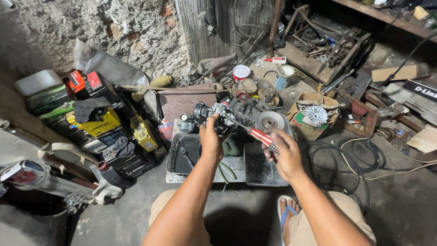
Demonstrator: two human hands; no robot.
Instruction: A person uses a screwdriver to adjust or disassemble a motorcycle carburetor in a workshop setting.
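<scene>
- Carburetor (218,116) sits centre frame, above a black tray (175,159).
- Left hand (210,139) clasps the carburetor body from below.
- Right hand (283,152) is clenched on a red-and-white screwdriver (259,135), tip angled up-left into the carburetor.
- Second dark tray (261,171) lies under the right hand.
- Stacked batteries (98,123) at left, red-and-white can (241,72) at upper centre.

engine part (236,114) behind trays (184,155), batteries (98,123) left
</scene>
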